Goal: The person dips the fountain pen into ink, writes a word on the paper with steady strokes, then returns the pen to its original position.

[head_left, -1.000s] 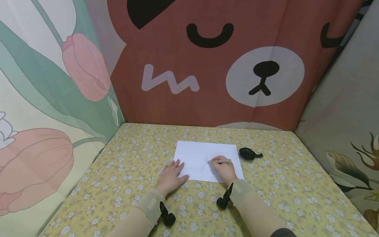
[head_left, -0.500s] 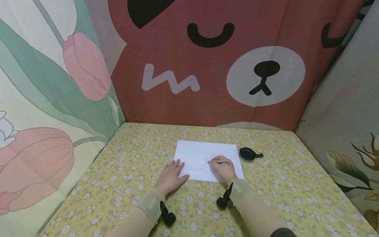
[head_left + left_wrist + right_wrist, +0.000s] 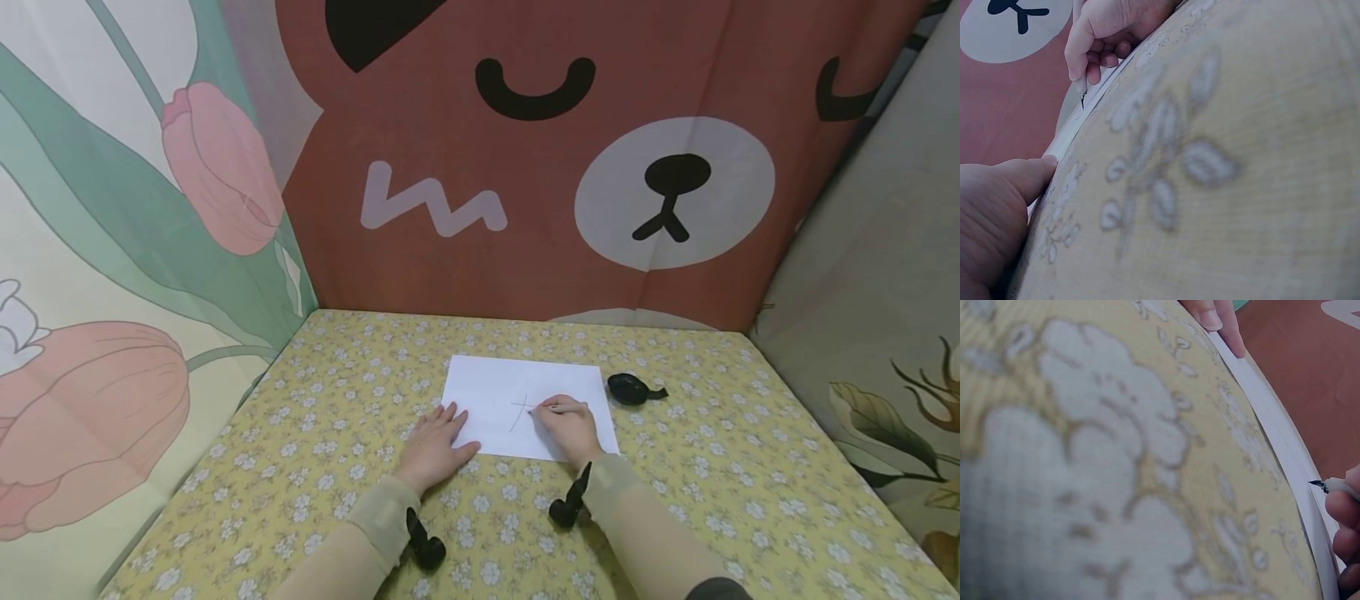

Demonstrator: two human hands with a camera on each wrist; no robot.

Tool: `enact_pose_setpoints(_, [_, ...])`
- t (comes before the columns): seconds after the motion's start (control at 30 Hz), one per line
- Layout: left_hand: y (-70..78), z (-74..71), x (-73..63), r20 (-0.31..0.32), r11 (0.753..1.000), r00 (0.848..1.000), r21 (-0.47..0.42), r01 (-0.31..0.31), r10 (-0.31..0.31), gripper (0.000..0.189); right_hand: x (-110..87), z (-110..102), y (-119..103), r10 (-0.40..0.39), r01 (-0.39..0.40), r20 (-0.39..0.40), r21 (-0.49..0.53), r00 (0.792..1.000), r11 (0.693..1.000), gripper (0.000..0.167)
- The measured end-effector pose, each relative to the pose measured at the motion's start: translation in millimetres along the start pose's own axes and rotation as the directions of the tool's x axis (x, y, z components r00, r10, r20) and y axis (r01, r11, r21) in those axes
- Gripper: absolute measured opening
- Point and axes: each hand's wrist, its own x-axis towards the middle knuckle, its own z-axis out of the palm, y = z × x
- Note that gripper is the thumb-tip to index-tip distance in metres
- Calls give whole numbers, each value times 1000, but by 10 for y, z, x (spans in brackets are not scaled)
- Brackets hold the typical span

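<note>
A white sheet of paper (image 3: 483,382) lies on the table, bearing a few thin dark lines (image 3: 518,417) near its middle. My left hand (image 3: 432,447) rests flat with spread fingers over the sheet's left edge, its thumb at the near edge. In my right hand (image 3: 572,432) I pinch a light-barrelled pen (image 3: 566,408) between thumb and fingers. The pen's dark, pointed tip (image 3: 1316,484) is right at the paper, just right of the lines. The left wrist view also shows the pen (image 3: 1080,84) tilted steeply, with the other fingers curled below it.
A black oval object with a short tail (image 3: 628,389) lies just right of the paper. Yellow flowered cloth (image 3: 337,375) covers the table. A brown bear-print backdrop (image 3: 525,275) stands behind, with patterned hangings on both sides.
</note>
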Motion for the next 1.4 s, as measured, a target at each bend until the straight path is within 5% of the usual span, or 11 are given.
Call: enact_pose_setpoints(1.4, [14,0,-2,-10,1000,1000,14,5,-5,68,-79,-61,-39,86,-86,6,-45,996,995,11])
